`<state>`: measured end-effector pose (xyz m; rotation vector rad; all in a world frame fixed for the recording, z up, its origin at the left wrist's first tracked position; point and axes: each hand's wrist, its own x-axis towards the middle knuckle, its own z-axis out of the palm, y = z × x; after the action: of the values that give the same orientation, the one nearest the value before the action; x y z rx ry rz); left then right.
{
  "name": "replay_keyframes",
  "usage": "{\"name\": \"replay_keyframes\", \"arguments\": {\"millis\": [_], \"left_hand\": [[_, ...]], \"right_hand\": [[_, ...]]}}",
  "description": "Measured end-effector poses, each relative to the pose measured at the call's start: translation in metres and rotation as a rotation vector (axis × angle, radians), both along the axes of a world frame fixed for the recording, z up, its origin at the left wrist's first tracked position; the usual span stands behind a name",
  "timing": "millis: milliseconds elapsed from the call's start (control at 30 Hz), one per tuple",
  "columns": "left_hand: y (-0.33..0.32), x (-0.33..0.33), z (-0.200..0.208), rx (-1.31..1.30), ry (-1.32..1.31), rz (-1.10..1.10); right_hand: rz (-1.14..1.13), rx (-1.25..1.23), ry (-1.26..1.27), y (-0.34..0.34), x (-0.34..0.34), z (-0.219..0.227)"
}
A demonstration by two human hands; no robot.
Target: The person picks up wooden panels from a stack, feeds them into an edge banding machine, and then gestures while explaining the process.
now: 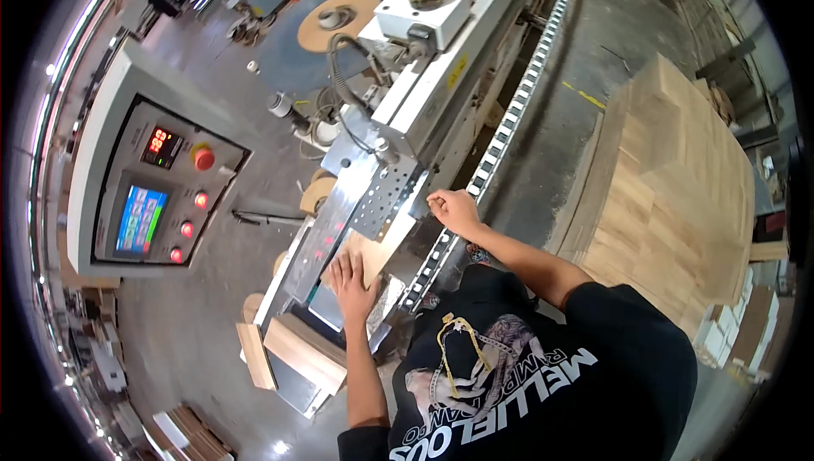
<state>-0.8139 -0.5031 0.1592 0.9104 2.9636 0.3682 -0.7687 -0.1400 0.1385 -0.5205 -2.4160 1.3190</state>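
With left hand (354, 293) fingers spread, resting palm-down on a pale wood board (381, 249) just below the center of the frame. Touching its lower-left part, with the rest extending up and right beyond the fingertips, beside a perforated metal plate (381, 203). Holding the right hand (456, 211) curled, right of center, near the board's upper-right end and beside a black-and-white track (509, 126); cannot tell whether pinching anything. Having two wood pieces (303, 349) lying at lower left and facing a control panel (119, 198) at left.
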Motion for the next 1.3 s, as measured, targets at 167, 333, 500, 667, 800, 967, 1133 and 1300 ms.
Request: {"name": "replay_keyframes", "arguments": {"millis": [167,333,500,667,800,967,1133,1300], "left_hand": [[0.02,-0.005,-0.006,-0.031,0.096,0.042],[0.034,0.006,-0.005,-0.017,0.106,0.131],[0.002,0.016,-0.01,0.0,0.08,0.097],[0.006,0.01,-0.006,-0.062,0.062,0.059],[0.031,0.007,-0.004,-0.1,0.104,0.066],[0.067,-0.004,-0.011,-0.103,0.112,0.087],[0.106,-0.013,-0.02,-0.084,0.109,0.116],[0.158,-0.023,-0.019,0.006,0.122,0.11]], "right_hand": [[0.151,-0.659,-0.055,-0.071,0.014,-0.007],[0.246,-1.372,0.031,-0.113,0.004,0.003],[0.3,-1.396,0.123,-0.121,0.004,0.014],[0.214,-1.418,0.097,-0.122,0.0,0.013],[0.169,-1.377,0.054,-0.11,-0.006,0.002],[0.088,-1.381,0.068,-0.081,-0.017,0.01],[0.027,-1.331,0.067,-0.042,-0.03,0.011],[-0.03,-1.284,0.061,0.002,-0.043,0.003]]}}
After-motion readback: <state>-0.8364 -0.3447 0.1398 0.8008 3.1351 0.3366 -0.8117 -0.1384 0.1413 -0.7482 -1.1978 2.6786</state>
